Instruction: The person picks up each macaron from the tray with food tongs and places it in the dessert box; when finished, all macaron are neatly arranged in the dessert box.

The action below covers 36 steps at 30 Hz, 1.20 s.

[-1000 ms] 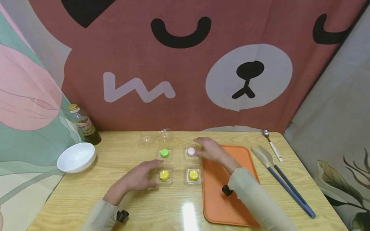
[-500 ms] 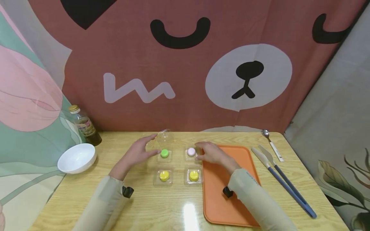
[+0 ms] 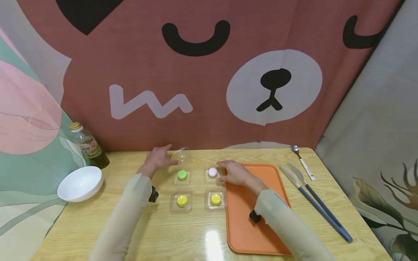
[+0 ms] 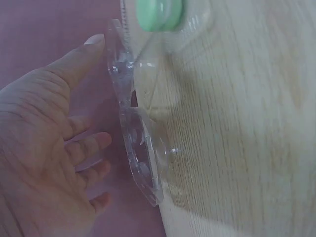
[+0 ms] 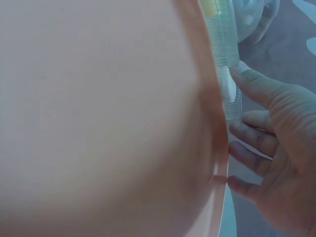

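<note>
My left hand (image 3: 159, 159) is spread at the table's back edge, just left of a clear plastic lid (image 3: 181, 155). In the left wrist view its straight fingers stand beside two clear lids (image 4: 143, 155), and a gap shows. A green macaron (image 3: 182, 175) sits in a clear tub in front of that lid. The right hand (image 3: 240, 174) hovers over the orange tray's upper left, its thumb and fingers around the right side of the pink macaron's (image 3: 212, 172) tub without gripping. Two yellow macarons (image 3: 182, 201) sit in clear tubs nearer me.
The orange tray (image 3: 241, 232) lies right of the macarons, under my right forearm. Further right are blue-handled tongs (image 3: 320, 206) and a spoon (image 3: 303, 162). A white bowl (image 3: 80, 184) and a bottle (image 3: 89, 146) of dark liquid stand at the left.
My left hand has moved from beside the front yellow macaron, past the green one, to the lids at the back. The right hand has stayed by the pink macaron.
</note>
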Each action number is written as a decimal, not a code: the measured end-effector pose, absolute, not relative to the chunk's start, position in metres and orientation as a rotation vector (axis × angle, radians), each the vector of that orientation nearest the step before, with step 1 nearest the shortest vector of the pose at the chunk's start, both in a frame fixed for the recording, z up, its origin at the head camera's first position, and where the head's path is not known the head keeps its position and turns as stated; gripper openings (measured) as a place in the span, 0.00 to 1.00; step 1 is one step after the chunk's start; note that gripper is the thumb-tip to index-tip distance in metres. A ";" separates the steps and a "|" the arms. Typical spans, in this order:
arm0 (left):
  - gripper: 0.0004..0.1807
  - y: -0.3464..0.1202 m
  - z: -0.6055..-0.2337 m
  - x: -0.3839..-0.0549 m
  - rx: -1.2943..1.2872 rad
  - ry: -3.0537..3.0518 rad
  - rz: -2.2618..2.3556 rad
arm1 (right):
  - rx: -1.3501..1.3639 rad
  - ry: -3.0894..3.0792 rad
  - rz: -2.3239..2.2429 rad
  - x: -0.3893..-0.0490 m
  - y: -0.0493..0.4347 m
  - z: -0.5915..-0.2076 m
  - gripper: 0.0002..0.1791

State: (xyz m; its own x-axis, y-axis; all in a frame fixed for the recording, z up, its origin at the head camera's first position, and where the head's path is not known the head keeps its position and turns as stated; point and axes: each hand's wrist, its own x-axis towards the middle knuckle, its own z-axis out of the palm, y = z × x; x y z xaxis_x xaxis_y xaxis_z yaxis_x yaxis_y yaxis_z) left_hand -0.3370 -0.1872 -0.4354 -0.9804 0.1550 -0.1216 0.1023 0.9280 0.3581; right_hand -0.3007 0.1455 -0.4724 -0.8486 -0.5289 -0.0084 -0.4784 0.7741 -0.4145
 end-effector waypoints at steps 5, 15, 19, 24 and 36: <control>0.55 -0.185 -0.439 -0.340 0.179 2.921 0.479 | -0.804 2.842 -0.608 -0.301 0.144 -0.472 0.43; 0.57 -0.182 -0.443 -0.346 0.194 2.869 0.409 | -0.772 2.829 -0.597 -0.301 0.143 -0.472 0.43; 0.56 -0.179 -0.441 -0.346 0.227 2.860 0.375 | -0.771 2.837 -0.582 -0.302 0.144 -0.473 0.43; 0.53 -0.176 -0.442 -0.349 0.250 2.859 0.367 | -0.778 2.843 -0.572 -0.303 0.145 -0.473 0.43; 0.49 -0.168 -0.440 -0.356 0.251 2.844 0.374 | -0.780 2.847 -0.561 -0.303 0.145 -0.474 0.43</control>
